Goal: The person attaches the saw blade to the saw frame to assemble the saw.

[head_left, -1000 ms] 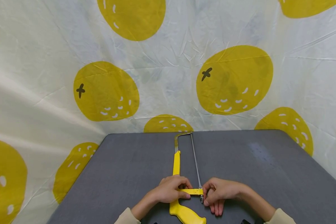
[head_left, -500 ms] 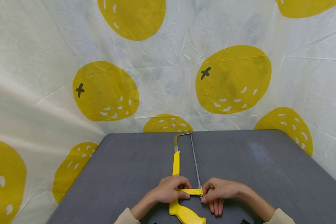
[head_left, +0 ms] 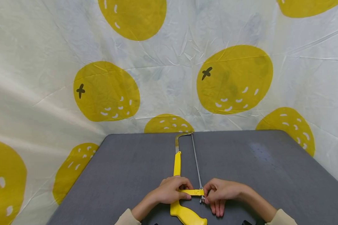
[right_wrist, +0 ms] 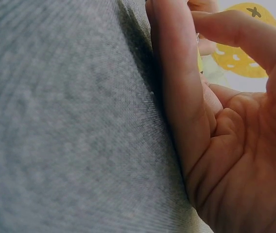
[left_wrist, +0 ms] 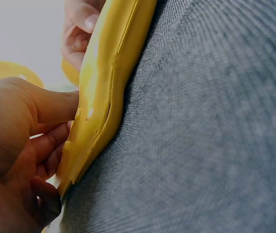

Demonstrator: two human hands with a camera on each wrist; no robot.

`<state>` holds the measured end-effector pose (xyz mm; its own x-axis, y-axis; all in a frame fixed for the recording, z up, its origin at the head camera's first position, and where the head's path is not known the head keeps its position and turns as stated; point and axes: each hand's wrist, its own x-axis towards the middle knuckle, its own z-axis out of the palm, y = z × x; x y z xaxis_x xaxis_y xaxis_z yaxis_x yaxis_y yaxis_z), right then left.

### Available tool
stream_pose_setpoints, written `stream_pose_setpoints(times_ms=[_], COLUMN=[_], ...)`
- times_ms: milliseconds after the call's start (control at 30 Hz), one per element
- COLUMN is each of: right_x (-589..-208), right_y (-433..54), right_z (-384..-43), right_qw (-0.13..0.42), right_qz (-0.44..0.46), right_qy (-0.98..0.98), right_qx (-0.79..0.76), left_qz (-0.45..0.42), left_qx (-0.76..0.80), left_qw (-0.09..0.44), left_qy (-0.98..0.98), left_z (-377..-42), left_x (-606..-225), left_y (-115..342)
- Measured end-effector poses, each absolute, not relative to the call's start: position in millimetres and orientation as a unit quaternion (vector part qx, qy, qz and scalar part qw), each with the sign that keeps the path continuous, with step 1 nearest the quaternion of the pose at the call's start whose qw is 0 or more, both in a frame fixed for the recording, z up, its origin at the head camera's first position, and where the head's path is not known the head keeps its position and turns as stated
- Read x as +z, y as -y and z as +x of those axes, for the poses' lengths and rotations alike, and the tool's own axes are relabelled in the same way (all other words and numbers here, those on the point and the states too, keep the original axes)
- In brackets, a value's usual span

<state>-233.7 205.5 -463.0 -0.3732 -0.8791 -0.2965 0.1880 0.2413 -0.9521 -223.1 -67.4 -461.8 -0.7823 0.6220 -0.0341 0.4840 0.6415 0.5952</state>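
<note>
A hacksaw (head_left: 177, 164) with a yellow handle and frame lies flat on the grey table, its thin blade (head_left: 196, 159) along the right side. My left hand (head_left: 173, 189) grips the yellow crosspiece (head_left: 195, 192) by the handle, thumb on the near side and fingers over the far side. In the left wrist view that hand pinches the yellow frame (left_wrist: 87, 126). At the blade's near end sits a small metal wing nut (head_left: 202, 199). My right hand (head_left: 221, 192) has its thumb and curled index finger on it, the other fingers resting on the table.
The grey table (head_left: 242, 162) reaches back to a pale cloth (head_left: 169, 81) printed with yellow fruit, which hangs behind and along both sides. The saw's far end lies close to the table's back edge.
The wing nut has turned, and its wings now show spread beside my right thumb. That thumb has shifted slightly; my left hand and the hacksaw stay in place.
</note>
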Motion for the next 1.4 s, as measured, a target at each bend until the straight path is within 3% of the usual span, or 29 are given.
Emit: stream_pose_setpoints(times_ms=[1400], right_x=[-468.8], right_y=[-208.7], right_z=[-238.0], right_qw=[0.488], right_qz=[-0.272], right_qy=[-0.611], right_qx=[-0.560], left_qz=[0.308], left_qx=[0.301], left_qw=[0.120], left_qy=[-0.895], left_z=[-225.5], left_x=[-463.3], left_y=[65.1])
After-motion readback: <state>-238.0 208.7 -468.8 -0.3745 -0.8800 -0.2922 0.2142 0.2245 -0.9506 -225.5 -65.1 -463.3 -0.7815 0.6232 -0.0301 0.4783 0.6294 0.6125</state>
